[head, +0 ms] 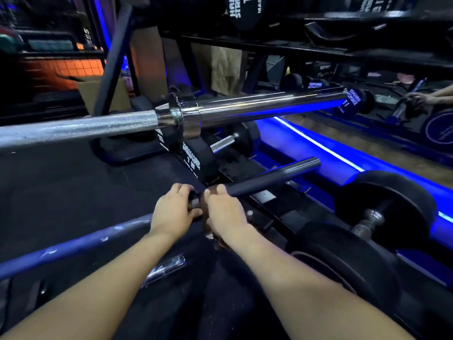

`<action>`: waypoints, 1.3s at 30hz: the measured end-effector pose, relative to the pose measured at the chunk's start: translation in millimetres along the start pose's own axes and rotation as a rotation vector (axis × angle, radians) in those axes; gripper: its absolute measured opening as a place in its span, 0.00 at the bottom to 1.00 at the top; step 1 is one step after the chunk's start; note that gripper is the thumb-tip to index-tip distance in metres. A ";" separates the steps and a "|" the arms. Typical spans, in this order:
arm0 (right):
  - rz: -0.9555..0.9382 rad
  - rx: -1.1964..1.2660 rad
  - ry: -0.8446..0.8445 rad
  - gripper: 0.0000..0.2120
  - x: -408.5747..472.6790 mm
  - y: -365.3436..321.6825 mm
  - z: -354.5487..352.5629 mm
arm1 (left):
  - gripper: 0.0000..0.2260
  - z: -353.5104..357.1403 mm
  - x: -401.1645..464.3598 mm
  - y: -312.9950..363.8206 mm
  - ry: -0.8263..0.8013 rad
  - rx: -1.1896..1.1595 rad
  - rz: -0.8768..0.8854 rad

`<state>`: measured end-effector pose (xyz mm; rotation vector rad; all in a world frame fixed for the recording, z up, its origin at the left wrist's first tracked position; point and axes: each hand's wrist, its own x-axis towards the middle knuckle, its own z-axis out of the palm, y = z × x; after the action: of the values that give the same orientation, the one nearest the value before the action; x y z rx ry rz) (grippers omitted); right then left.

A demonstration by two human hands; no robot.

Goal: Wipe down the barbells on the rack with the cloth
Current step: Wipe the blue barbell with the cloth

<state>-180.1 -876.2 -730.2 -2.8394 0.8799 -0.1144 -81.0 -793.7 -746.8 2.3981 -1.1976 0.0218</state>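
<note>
A: Looking from the left side, I see the chrome barbell (147,121) lying across the view, with its knurled shaft to the left and its smooth sleeve to the right. Below it, the dark barbell (274,179) is nearer to me.

B: What is the left hand (175,212) doing?

A: Its fingers are curled around the dark barbell's shaft, just left of the collar. I count it as gripping.

B: And the right hand (226,215)?

A: It is touching the left one and grips the same bar through a brown cloth (212,192), which is wrapped around the start of the sleeve. A part of the cloth hangs under the palm.

B: Anything further right?

A: A dumbbell (367,219) with black round heads lies beside a blue light strip (318,141).
</note>
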 end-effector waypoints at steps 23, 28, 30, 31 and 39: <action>-0.025 -0.331 0.231 0.20 19.3 11.0 7.6 | 0.19 -13.8 52.9 -16.2 -0.481 -0.044 -0.084; 0.011 -0.324 0.150 0.24 26.3 45.5 4.2 | 0.18 -9.7 44.4 -14.3 -0.408 0.046 -0.064; 0.060 -0.315 0.161 0.25 28.7 60.3 -2.5 | 0.18 -11.7 41.0 -10.2 -0.349 0.115 -0.041; 0.075 -0.300 0.152 0.26 30.1 66.3 -4.3 | 0.17 -12.7 40.7 -7.5 -0.309 0.142 -0.022; 0.138 -0.251 0.107 0.25 42.2 105.7 -11.9 | 0.16 4.3 61.9 44.0 -0.146 0.118 0.163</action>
<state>-205.3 -987.6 -736.6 -3.0116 1.1879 -0.1486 -76.9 -864.9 -720.3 2.4313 -1.4957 -0.0329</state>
